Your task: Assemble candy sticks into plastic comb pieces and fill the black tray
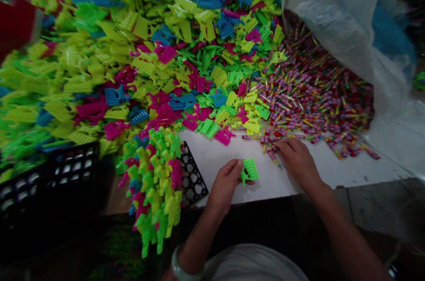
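My left hand [227,183] pinches a bright green plastic piece [249,171] with slatted teeth, held over the white tabletop [212,157]. To the right, my right hand [297,159] reaches the near edge of a heap of small pink, yellow and red sticks [308,90]. Its fingertips are closed at a few of these sticks; whether it grips one is too small to tell. A large pile of yellow, green, blue and pink plastic pieces [172,51] lies beyond both hands.
Left of my left hand, a black tray with round holes [193,179] carries upright rows of coloured pieces [154,179]. Another black tray [69,168] lies far left. A clear plastic bag [335,11] covers the back right. The table's front edge runs below my hands.
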